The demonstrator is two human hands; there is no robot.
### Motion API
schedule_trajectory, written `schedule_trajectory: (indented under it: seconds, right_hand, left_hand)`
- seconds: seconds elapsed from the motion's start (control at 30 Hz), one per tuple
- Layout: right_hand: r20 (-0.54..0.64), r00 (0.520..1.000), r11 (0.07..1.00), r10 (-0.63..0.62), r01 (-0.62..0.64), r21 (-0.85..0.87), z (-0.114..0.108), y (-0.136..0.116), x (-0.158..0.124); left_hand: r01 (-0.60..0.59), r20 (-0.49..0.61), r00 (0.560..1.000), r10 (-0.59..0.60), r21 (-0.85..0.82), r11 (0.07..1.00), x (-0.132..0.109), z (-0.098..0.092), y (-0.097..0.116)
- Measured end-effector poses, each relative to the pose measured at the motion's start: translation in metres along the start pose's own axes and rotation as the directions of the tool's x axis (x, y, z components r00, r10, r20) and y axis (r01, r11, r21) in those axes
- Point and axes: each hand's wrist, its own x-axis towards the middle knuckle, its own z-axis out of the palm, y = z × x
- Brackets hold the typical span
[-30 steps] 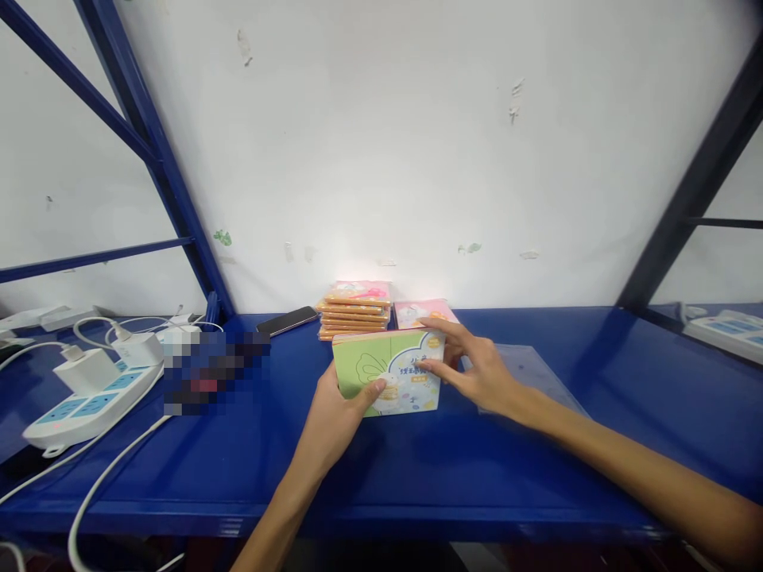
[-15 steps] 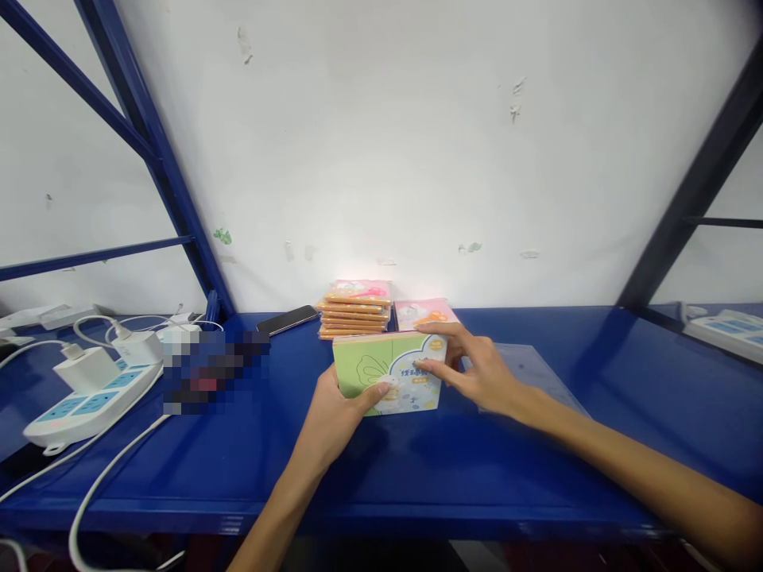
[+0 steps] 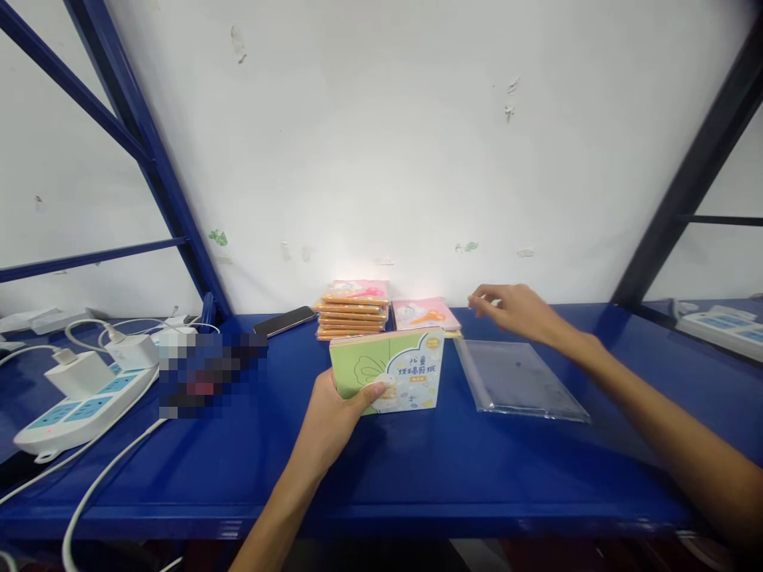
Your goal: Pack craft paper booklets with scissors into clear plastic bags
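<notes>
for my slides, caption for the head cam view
Left hand grips a green children's papercraft pack on a blue steel shelf; right hand reaches past a clear plastic sleeve.

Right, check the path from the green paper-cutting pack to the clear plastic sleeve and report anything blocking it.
Nothing visible blocks it. The green paper-cutting pack, gripped by the left hand, stands beside the clear plastic sleeve, with only blue shelf showing between them. The right hand is beyond the sleeve, not in the gap.

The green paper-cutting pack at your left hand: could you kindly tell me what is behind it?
The green paper-cutting pack hides the lower fronts of a stack of orange-edged packs and a pink pack behind it.
</notes>
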Motion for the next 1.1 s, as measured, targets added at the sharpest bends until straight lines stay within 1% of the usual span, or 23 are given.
schedule_trajectory:
  seconds: [0.03, 0.07, 0.1, 0.13, 0.2, 0.27, 0.33, 0.37, 0.47, 0.57, 0.67, 0.73, 0.83, 0.93, 1.0, 1.1]
  right_hand:
    - [0.098, 0.994, 0.996, 0.050, -0.042, -0.077, -0.003, 0.017, 0.004]
    - [0.227, 0.970, 0.993, 0.089, -0.068, -0.100, -0.004, 0.033, 0.007]
    - [0.358, 0.927, 0.992, 0.109, -0.082, -0.091, -0.003, 0.048, 0.009]
    - [0.448, 0.885, 0.991, 0.128, -0.097, -0.091, -0.001, 0.060, 0.010]
    - [0.565, 0.811, 0.989, 0.148, -0.113, -0.096, 0.006, 0.076, 0.010]
    - [0.618, 0.772, 0.989, 0.148, -0.104, -0.107, 0.012, 0.081, 0.010]
    - [0.641, 0.760, 0.994, 0.106, -0.075, -0.075, 0.013, 0.076, 0.009]
    - [0.649, 0.758, 0.998, 0.067, -0.060, -0.033, 0.012, 0.071, 0.008]
    - [0.664, 0.745, 0.987, -0.069, -0.046, 0.155, 0.003, 0.052, 0.006]
    - [0.648, 0.748, 0.952, -0.147, -0.070, 0.297, -0.005, 0.030, 0.001]
    - [0.620, 0.755, 0.903, -0.216, -0.088, 0.422, -0.001, 0.006, -0.005]
    - [0.609, 0.743, 0.865, -0.280, -0.081, 0.496, 0.005, -0.010, -0.009]
    - [0.592, 0.699, 0.802, -0.402, -0.043, 0.596, 0.014, -0.030, -0.015]
    - [0.596, 0.637, 0.742, -0.488, -0.057, 0.668, 0.015, -0.038, -0.018]
    - [0.622, 0.614, 0.743, -0.487, -0.083, 0.664, 0.012, -0.037, -0.019]
    - [0.659, 0.606, 0.767, -0.446, -0.121, 0.630, 0.007, -0.031, -0.018]
  left_hand:
    - [-0.002, -0.001, 1.000, 0.002, 0.006, 1.000, 0.000, 0.000, 0.000]
    - [-0.001, -0.002, 1.000, 0.001, 0.012, 1.000, 0.000, 0.000, 0.001]
    - [0.002, -0.004, 1.000, -0.002, 0.017, 1.000, 0.000, 0.000, 0.001]
    - [0.008, -0.006, 1.000, -0.008, 0.020, 1.000, -0.001, 0.000, 0.002]
    - [0.019, -0.011, 1.000, -0.019, 0.018, 1.000, -0.001, 0.001, 0.004]
    - [0.019, -0.015, 1.000, -0.019, 0.012, 1.000, -0.002, 0.003, 0.005]
    - [0.008, -0.028, 1.000, -0.008, 0.007, 1.000, -0.003, 0.005, 0.005]
    - [0.001, -0.039, 0.999, -0.001, 0.005, 1.000, -0.003, 0.005, 0.005]
    - [-0.015, -0.108, 0.994, 0.014, -0.007, 1.000, -0.004, 0.005, 0.006]
    - [-0.001, -0.149, 0.989, -0.013, -0.089, 0.996, -0.009, 0.004, 0.014]
    - [0.047, -0.097, 0.993, -0.067, -0.192, 0.980, -0.020, 0.007, 0.029]
    - [0.084, -0.042, 0.995, -0.095, -0.212, 0.974, -0.030, 0.013, 0.039]
    - [0.122, 0.029, 0.993, -0.119, -0.157, 0.980, -0.042, 0.026, 0.045]
    - [0.143, 0.051, 0.989, -0.140, -0.071, 0.987, -0.045, 0.033, 0.044]
    - [0.143, 0.027, 0.989, -0.142, -0.028, 0.989, -0.042, 0.030, 0.042]
    - [0.138, -0.031, 0.990, -0.138, 0.021, 0.990, -0.033, 0.015, 0.039]
